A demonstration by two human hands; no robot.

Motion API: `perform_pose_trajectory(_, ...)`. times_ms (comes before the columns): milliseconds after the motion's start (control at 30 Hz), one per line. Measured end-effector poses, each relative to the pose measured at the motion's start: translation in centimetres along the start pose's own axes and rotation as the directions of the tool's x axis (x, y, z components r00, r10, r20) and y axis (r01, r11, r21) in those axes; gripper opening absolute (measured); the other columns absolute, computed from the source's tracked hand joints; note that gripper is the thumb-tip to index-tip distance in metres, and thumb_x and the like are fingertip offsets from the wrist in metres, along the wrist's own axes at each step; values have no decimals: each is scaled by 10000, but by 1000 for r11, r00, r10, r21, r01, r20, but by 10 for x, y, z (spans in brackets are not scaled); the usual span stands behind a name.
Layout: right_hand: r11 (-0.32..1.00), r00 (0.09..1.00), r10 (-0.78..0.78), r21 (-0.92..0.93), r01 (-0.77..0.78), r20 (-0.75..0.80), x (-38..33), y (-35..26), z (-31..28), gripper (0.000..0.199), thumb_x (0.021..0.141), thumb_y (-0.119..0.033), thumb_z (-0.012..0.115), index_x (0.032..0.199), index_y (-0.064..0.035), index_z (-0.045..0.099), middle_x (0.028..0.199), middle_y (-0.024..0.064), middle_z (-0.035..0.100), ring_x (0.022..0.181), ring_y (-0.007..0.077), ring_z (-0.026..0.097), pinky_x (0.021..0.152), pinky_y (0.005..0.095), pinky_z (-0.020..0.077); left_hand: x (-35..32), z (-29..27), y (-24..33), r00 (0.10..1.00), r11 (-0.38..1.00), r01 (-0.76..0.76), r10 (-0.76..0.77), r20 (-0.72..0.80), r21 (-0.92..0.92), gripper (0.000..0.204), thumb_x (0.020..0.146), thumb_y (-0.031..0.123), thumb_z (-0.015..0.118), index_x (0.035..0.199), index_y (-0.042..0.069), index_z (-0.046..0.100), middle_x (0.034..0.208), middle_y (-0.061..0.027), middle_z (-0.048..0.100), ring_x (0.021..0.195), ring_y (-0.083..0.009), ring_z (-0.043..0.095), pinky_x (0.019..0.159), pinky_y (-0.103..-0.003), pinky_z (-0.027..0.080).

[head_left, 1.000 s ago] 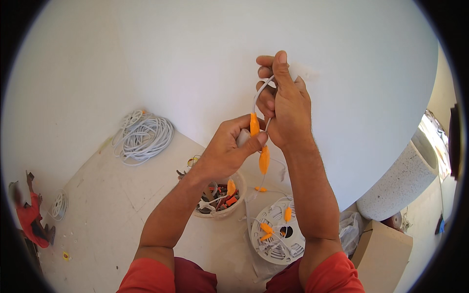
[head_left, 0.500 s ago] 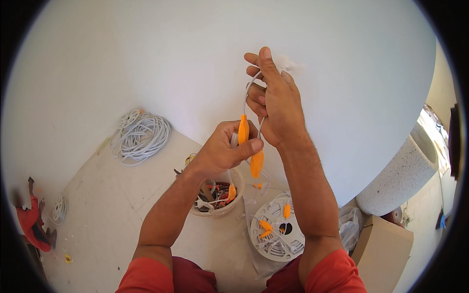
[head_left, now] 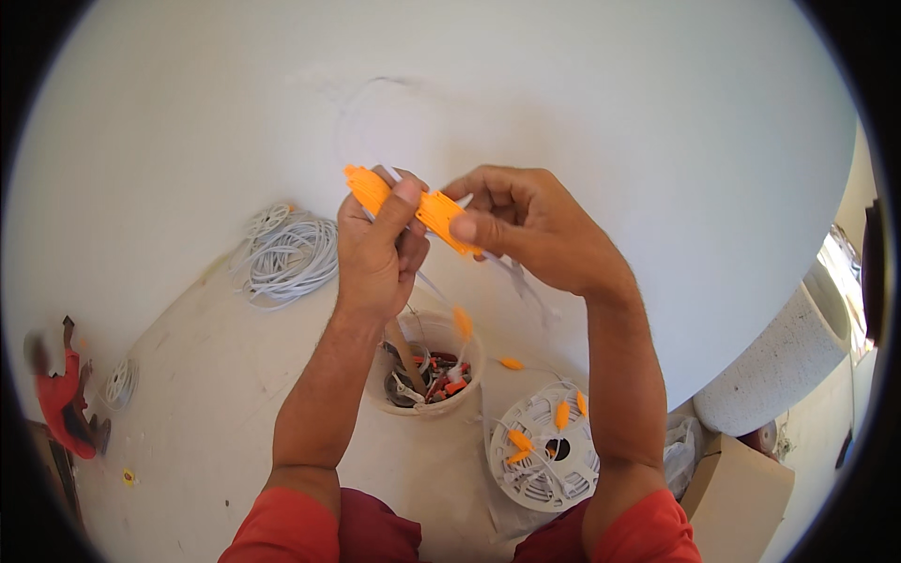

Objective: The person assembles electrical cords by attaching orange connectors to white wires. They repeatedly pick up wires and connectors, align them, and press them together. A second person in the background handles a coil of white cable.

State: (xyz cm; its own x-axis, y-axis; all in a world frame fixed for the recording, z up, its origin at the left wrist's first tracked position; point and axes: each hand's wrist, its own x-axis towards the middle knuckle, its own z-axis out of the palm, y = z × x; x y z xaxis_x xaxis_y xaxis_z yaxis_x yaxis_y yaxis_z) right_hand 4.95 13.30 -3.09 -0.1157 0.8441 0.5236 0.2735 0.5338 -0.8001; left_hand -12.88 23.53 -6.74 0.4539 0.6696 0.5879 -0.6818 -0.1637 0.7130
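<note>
Two bare hands are raised in front of a white wall, seen from above. An orange plastic clip [head_left: 368, 190] is pinched by the left hand [head_left: 375, 249], with the thumb pressed on top of it and the fingers curled underneath. A second orange plastic clip [head_left: 441, 219] is pinched between the thumb and forefinger of the right hand [head_left: 530, 225]. The two clips are held almost end to end, with thin white wire [head_left: 511, 277] trailing down from them. Below the hands, on the pale floor, a white bucket [head_left: 427, 368] of small parts is seen. To its right a white cable reel [head_left: 547, 448] is laid flat. A coil of white cable [head_left: 286, 253] lies far left against the wall.
</note>
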Motion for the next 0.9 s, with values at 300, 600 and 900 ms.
perform_pose_trajectory(300, 950, 996, -87, -298, 92, 31, 3, -9, 9, 377, 863, -236, 913, 1097, -11, 722, 862, 42, 745, 695, 107, 676, 652, 280, 554, 0, -10, 9, 996, 996, -86, 86, 26, -7, 259, 1065, 288, 720, 1092, 42, 644, 721, 6, 584, 445, -29, 351, 401, -216, 249)
perform_pose_trajectory(600, 951, 997, -47, -307, 25, -64, -1, -21, 12, 352, 849, -116, 912, 1121, -12, 716, 874, 43, 735, 713, 99, 696, 629, 254, 547, -1, -13, 11, 996, 997, -72, 70, 57, 26, 204, 1090, 285, 667, 1113, 88, 622, 716, 26, 559, 465, -18, 329, 407, -192, 265)
perform_pose_trajectory(900, 951, 987, -127, -297, 92, -101, -1, -14, 8, 331, 915, -139, 860, 1166, 14, 708, 997, 61, 765, 795, 107, 706, 704, 272, 574, 0, -13, 12, 995, 996, -83, 82, 62, 23, 270, 1078, 337, 691, 1143, 81, 633, 736, 11, 568, 474, -14, 332, 411, -186, 265)
